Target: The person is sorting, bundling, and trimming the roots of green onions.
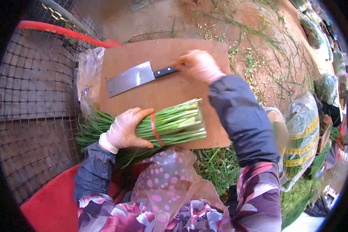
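**Bunch (179, 123) held by left hand (123, 129), right hand (200, 66) at knife (132, 78)**

Bunch lies on the near half of the board (143, 52), pale ends right, leaves past the left edge. Left hand grasps it over the top, thumb on the near side, just beside the red band (154, 129); probably to steady it where the band already packs the stalks. Knife is on the far side, apart from the bunch, handle (166, 71) toward the right hand, likely for easy reach. Right hand is blurred, fingers curled at the handle's end; can't tell if gripping or released.

Text: marks on the red tube (58, 29) and yellow tape (303, 149), neither legible. No brand visible on the blade.
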{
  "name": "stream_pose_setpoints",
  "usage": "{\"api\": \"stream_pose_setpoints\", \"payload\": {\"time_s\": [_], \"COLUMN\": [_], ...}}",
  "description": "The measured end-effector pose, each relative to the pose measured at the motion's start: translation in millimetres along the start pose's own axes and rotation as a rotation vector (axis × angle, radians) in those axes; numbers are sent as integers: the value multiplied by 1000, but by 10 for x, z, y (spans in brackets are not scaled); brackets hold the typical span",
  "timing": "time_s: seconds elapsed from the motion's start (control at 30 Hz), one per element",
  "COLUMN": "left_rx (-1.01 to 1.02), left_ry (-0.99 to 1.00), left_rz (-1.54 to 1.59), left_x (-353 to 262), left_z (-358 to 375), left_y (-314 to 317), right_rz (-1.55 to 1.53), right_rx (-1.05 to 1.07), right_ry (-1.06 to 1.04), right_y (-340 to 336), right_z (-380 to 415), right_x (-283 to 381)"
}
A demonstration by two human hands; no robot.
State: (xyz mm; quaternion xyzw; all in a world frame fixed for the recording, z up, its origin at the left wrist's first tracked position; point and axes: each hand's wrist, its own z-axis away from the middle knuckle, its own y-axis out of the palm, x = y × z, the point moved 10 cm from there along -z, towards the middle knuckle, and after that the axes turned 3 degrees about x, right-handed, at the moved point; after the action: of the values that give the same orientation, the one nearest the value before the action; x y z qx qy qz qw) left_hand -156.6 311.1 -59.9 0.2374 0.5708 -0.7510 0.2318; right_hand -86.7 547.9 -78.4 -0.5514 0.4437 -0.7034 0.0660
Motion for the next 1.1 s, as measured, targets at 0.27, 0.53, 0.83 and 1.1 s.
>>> {"api": "stream_pose_setpoints", "payload": {"time_s": [0.27, 0.53, 0.83, 1.1], "left_rx": [-86, 135, 59, -9], "left_ry": [71, -84, 52, 175], "left_rz": [-67, 96, 583, 1242], "left_x": [-73, -138, -803, -581], "left_z": [60, 37, 655, 655], "left_y": [-39, 62, -333, 709], "right_rz": [-132, 567, 114, -641], "right_rx": [216, -163, -123, -556], "right_ry": [64, 192, 676, 55], "right_y": [209, -91, -858, -949], "right_z": [1070, 1438, 3812, 3827], "right_x": [228, 35, -115, 1781]}}
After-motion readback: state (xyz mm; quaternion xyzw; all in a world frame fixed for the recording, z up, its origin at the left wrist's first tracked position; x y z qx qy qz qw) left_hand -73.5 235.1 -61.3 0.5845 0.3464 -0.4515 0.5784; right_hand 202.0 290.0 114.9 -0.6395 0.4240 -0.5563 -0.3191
